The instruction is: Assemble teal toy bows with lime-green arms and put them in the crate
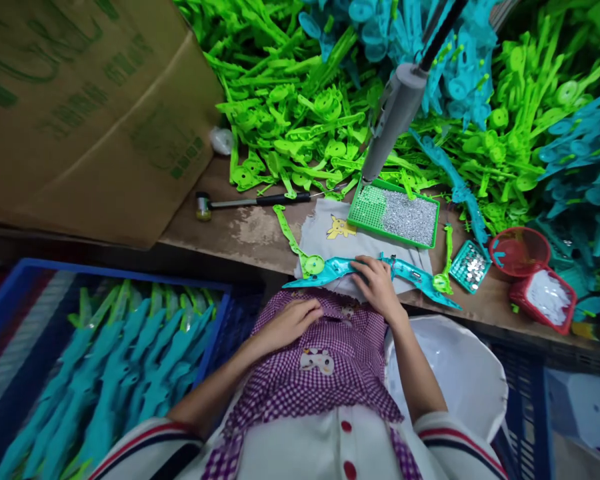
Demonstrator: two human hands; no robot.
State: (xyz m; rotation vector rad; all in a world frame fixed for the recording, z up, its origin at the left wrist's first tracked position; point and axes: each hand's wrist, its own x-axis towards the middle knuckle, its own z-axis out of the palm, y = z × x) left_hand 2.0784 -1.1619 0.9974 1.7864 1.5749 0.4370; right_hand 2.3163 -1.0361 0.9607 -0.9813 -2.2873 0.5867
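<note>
A blue plastic toy bow part [337,268] lies across the front edge of the bench, with a green arm piece [311,264] at its left end and another green arm piece [443,280] at its right end. My right hand [375,283] lies over the middle of the bow part, its fingers bent around it. Low over the checked apron [325,393], just in front of the bench edge, my left hand [293,323] has its fingers stretched out and nothing visible in them. A grey cloth [315,230] is spread under the bow part.
A grey power screwdriver [395,120] hangs above a green tray [436,230] of small screws. Green and blue parts are heaped behind. A hammer [230,203], a small teal basket [471,267], red bowls [520,250], a carton [95,120] and a blue crate [220,313] surround the workspace.
</note>
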